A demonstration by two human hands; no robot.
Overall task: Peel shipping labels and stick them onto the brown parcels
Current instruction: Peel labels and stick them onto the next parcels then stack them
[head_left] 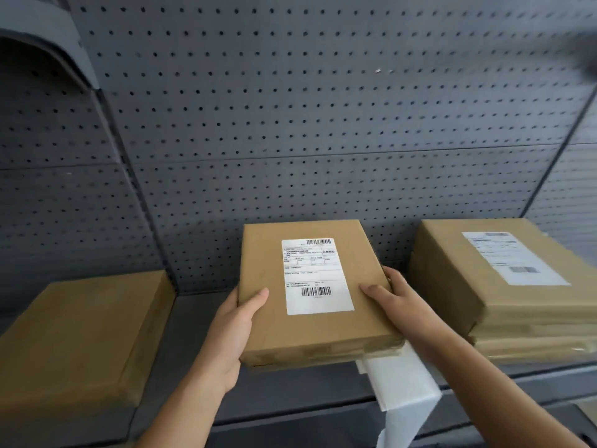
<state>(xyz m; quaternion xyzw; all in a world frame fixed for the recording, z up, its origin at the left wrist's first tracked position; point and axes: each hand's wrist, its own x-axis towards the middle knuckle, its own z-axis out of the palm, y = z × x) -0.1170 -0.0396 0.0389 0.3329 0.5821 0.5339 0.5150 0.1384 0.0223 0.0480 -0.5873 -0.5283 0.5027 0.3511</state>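
Note:
A brown parcel with a white shipping label stuck on its top is held over the grey shelf. My left hand grips its left edge, thumb on top. My right hand grips its right edge, thumb on top near the label. A white strip of label backing hangs down from under the parcel's right corner, past the shelf's front edge. To the right stands a stack of brown parcels, the top one bearing a label. At the left lies a brown parcel with no label showing.
The grey shelf runs left to right, its front edge below my arms. A dark pegboard wall rises behind the parcels. A grey upright post divides the wall at the left.

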